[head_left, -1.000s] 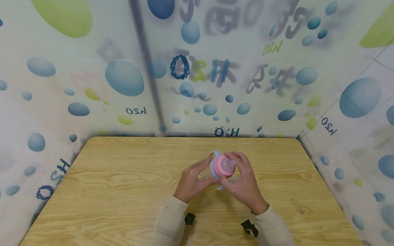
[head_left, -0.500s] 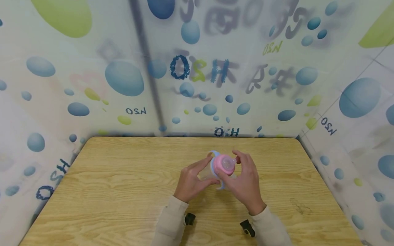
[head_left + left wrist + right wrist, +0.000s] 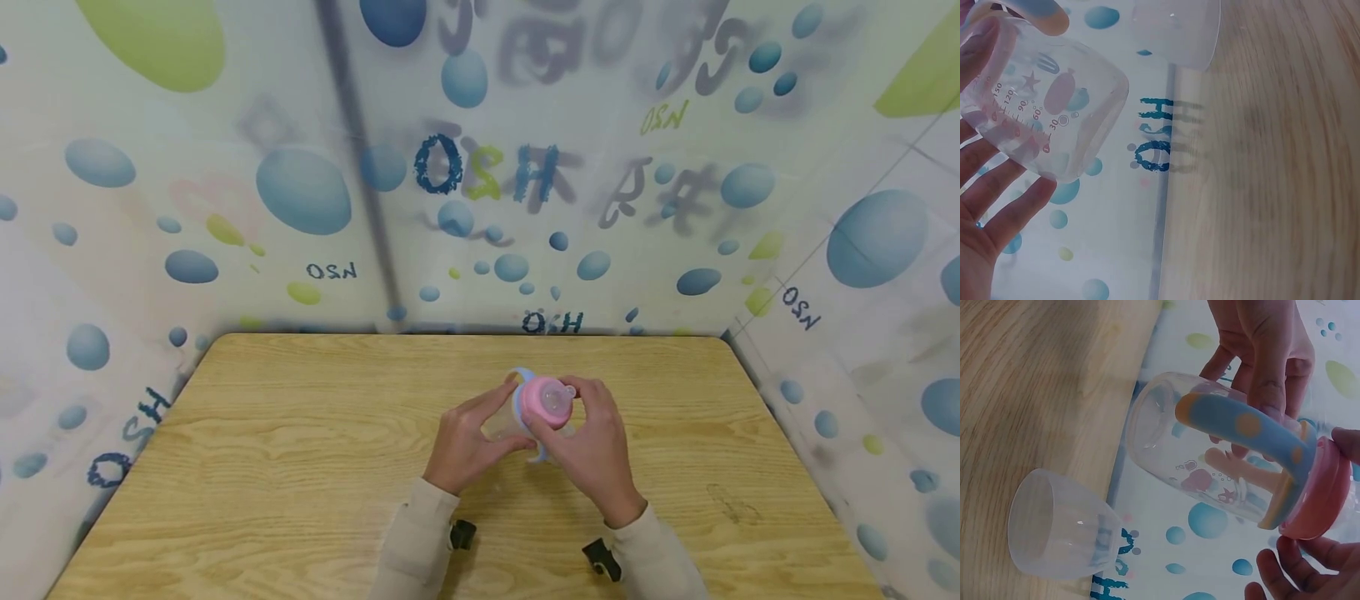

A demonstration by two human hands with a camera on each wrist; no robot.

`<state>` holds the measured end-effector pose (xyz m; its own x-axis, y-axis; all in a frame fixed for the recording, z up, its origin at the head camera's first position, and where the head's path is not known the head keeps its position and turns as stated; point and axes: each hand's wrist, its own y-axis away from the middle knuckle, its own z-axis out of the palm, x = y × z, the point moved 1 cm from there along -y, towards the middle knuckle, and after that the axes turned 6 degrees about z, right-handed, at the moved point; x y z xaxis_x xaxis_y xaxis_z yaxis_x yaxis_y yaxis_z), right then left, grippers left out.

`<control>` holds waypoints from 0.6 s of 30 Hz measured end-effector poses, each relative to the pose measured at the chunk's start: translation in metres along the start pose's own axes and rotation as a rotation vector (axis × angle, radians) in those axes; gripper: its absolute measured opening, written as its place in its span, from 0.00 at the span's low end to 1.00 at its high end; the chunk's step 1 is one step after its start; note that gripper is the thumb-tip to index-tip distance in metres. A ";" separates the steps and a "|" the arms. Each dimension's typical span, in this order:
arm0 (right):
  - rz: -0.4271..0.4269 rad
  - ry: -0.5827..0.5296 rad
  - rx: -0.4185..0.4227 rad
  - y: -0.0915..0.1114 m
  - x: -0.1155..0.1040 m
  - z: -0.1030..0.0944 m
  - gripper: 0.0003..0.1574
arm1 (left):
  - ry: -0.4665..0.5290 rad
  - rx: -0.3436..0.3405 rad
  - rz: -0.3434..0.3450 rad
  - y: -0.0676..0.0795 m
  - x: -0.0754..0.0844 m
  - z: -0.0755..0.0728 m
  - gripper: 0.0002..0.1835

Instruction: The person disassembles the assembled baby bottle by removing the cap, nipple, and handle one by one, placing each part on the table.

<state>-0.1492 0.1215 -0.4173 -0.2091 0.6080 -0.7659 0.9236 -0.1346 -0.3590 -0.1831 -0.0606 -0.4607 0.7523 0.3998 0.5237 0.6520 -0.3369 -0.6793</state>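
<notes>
Left hand: gripped the bottle round its clear body
Right hand: pinched the pink collar below the teat
Bottle: hung tilted over the surface, nearer the right edge than the left
Clear cap: stood on the surface
Wall: rose past the far edge

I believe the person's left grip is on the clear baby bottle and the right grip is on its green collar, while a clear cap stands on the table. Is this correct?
Not fully: the collar is pink, not green, as the right wrist view shows. The rest is true: left grip on the baby bottle, right grip on the collar, clear cap standing on the table.
</notes>
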 end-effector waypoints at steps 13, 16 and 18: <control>-0.047 -0.067 -0.054 -0.003 0.000 -0.004 0.36 | 0.044 -0.019 0.005 0.000 -0.001 0.001 0.43; -0.059 -0.087 -0.068 -0.003 0.000 -0.005 0.37 | 0.048 -0.023 0.006 0.000 -0.001 0.001 0.43; -0.060 -0.099 -0.078 -0.004 0.001 -0.005 0.38 | 0.051 -0.026 0.008 0.000 -0.001 0.002 0.43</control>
<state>-0.1511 0.1264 -0.4139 -0.2920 0.5322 -0.7946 0.9299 -0.0363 -0.3661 -0.1837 -0.0595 -0.4618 0.7607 0.3529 0.5448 0.6479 -0.3622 -0.6701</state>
